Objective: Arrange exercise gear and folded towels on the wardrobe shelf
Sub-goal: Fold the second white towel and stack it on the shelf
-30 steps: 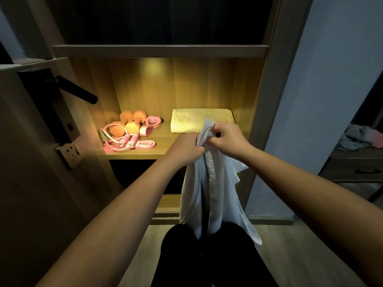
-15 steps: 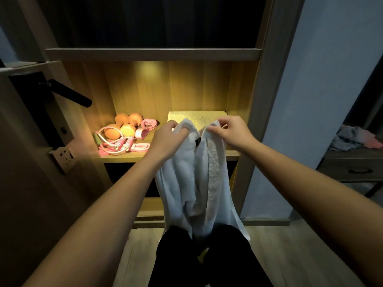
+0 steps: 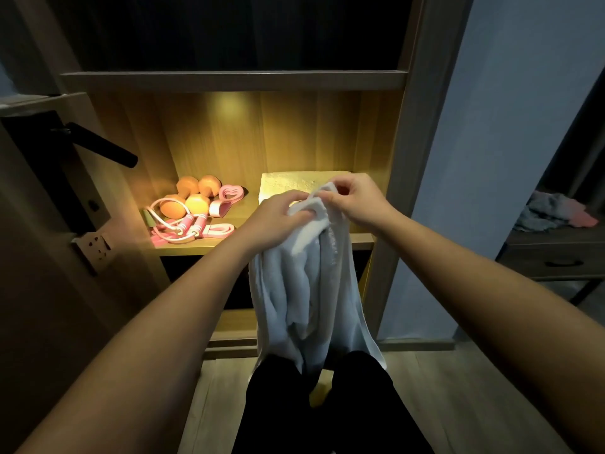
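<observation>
A white towel [image 3: 304, 290] hangs loose in front of the lit wardrobe shelf [image 3: 196, 249]. My left hand [image 3: 275, 221] grips its top edge, and my right hand [image 3: 355, 199] pinches the top edge just beside it. Behind my hands a folded yellow towel [image 3: 291, 181] lies on the shelf's right half. On the left half sit two orange dumbbells [image 3: 191, 196], a pink heart-shaped grip [image 3: 229, 198] and a pink skipping rope [image 3: 186, 226].
An open door with a black lever handle [image 3: 101, 147] stands at the left. A blue-grey wall [image 3: 491, 158] rises at the right, with a dark drawer unit [image 3: 556, 257] carrying crumpled clothes beyond it. My dark-trousered legs [image 3: 327, 404] stand below on the wooden floor.
My hands drew apart along the towel's top edge, then came close together again. The towel hangs bunched lower in front of the shelf.
</observation>
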A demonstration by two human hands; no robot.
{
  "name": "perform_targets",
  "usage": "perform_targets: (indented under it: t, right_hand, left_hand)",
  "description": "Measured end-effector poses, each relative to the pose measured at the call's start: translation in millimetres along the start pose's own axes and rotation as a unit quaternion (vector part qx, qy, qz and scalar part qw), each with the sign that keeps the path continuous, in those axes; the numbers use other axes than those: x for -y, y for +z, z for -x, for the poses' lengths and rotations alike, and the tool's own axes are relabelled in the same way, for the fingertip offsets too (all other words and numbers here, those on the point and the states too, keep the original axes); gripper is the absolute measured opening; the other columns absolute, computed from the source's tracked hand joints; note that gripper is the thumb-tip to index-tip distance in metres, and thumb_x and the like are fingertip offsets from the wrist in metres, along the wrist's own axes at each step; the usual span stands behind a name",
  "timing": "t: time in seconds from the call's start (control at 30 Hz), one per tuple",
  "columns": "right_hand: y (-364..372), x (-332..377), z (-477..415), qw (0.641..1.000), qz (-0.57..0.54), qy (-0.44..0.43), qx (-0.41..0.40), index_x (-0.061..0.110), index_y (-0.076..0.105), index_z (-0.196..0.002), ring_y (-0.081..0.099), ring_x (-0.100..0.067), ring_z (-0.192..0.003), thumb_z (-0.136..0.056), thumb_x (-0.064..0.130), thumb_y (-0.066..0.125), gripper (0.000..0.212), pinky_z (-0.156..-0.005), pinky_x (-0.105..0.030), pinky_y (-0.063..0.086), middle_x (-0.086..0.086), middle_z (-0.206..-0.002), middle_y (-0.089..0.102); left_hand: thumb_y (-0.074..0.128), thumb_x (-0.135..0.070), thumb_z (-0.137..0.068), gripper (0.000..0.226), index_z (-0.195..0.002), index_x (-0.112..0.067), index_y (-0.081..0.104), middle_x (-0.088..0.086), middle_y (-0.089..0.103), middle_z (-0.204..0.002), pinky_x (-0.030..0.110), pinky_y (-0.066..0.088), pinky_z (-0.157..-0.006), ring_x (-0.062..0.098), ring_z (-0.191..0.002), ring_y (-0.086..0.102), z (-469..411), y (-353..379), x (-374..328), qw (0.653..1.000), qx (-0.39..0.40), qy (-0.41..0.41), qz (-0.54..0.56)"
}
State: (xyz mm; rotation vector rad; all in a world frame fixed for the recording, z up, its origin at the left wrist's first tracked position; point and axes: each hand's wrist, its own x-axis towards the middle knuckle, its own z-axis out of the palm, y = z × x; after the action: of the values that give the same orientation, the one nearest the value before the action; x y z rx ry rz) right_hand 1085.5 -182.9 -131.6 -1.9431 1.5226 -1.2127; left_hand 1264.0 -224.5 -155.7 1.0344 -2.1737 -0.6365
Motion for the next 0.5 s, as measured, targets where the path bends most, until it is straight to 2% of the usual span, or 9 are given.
perform_targets:
  t: [0.03,0.07,0.13,0.23,0.3,0.37,0.43,0.5]
  right_hand:
    - [-2.5,-3.9,-1.7,1.0,0.004,0.01,-0.017,-0.004,0.07,-0.094,0.06,-0.041,-0.091,-0.093,0.023,0.064,0.027,-0.077,-0.048,0.051,-0.025,-0.093,0.065]
    - [-5.0,-8.2,-3.8,0.999,0.004,0.022,-0.029,-0.005,0.069,-0.094,0.06,-0.04,-0.091,-0.093,0.023,0.063,0.029,-0.077,-0.048,0.052,-0.025,-0.093,0.065]
    - [-10.7,-16.5,-8.6,0.998,0.0,0.047,-0.04,0.002,0.069,-0.092,0.062,-0.03,-0.087,-0.094,0.026,0.061,0.026,-0.075,-0.041,0.053,-0.015,-0.091,0.066]
    - [-30.4,-39.1,-17.6,0.992,0.014,0.091,-0.085,0.015,0.068,-0.093,0.059,-0.013,-0.084,-0.094,0.03,0.061,0.016,-0.07,-0.026,0.049,0.001,-0.088,0.063]
    - [-54.9,-59.1,-22.6,0.98,0.023,0.131,-0.151,0.012,0.069,-0.093,0.059,-0.014,-0.083,-0.092,0.028,0.064,0.017,-0.071,-0.029,0.049,0.0,-0.088,0.064]
    - [-86.0,-78.4,-23.5,0.959,0.041,0.173,-0.221,0.006,0.069,-0.084,0.055,-0.02,-0.079,-0.09,0.023,0.066,0.018,-0.071,-0.035,0.046,-0.006,-0.081,0.062]
    - [-117.7,-94.2,-19.7,0.933,0.063,0.219,-0.278,0.01,0.053,-0.061,0.045,-0.021,-0.072,-0.089,0.02,0.066,0.032,-0.064,-0.034,0.036,-0.005,-0.062,0.047]
    - [-146.9,-108.4,-13.5,0.908,0.072,0.255,-0.324,0.015,0.038,-0.055,0.04,-0.021,-0.071,-0.09,0.018,0.064,0.044,-0.064,-0.032,0.031,-0.006,-0.058,0.037]
  left_hand:
    - [0.056,-0.029,-0.096,0.021,-0.112,-0.018,0.062,-0.009,0.06,-0.098,0.012,0.038,-0.066,0.01,-0.088,0.054,-1.8,-3.2,4.7,0.999,-0.036,-0.011,-0.002]
    - [0.052,-0.03,-0.098,0.018,-0.111,-0.018,0.059,-0.009,0.058,-0.094,0.018,0.036,-0.064,0.01,-0.084,0.052,-4.0,-7.4,9.2,0.997,-0.072,-0.028,-0.01]
    - [0.044,-0.026,-0.101,0.017,-0.108,-0.015,0.055,-0.005,0.056,-0.092,0.03,0.031,-0.063,0.016,-0.084,0.05,-9.9,-20.1,18.7,0.989,-0.125,-0.066,-0.03]
    - [0.041,-0.017,-0.101,0.029,-0.115,-0.001,0.061,0.017,0.062,-0.111,0.035,0.038,-0.077,0.031,-0.101,0.055,-18.6,-53.1,37.6,0.973,-0.186,-0.125,-0.052]
    - [0.042,-0.016,-0.1,0.03,-0.115,0.0,0.062,0.024,0.062,-0.117,0.04,0.043,-0.087,0.039,-0.108,0.055,-19.0,-81.7,55.5,0.95,-0.241,-0.191,-0.055]
    - [0.043,-0.017,-0.099,0.03,-0.119,-0.005,0.062,0.023,0.06,-0.12,0.041,0.044,-0.092,0.04,-0.111,0.055,-13.8,-110.0,72.2,0.913,-0.306,-0.269,-0.035]
    - [0.044,-0.02,-0.099,0.032,-0.12,-0.005,0.062,0.023,0.059,-0.123,0.042,0.044,-0.096,0.041,-0.113,0.054,-6.4,-135.2,85.1,0.877,-0.356,-0.323,-0.019]
    - [0.046,-0.02,-0.099,0.033,-0.12,0.001,0.06,0.029,0.058,-0.124,0.043,0.044,-0.1,0.043,-0.116,0.054,1.4,-156.9,92.4,0.854,-0.384,-0.351,-0.026]
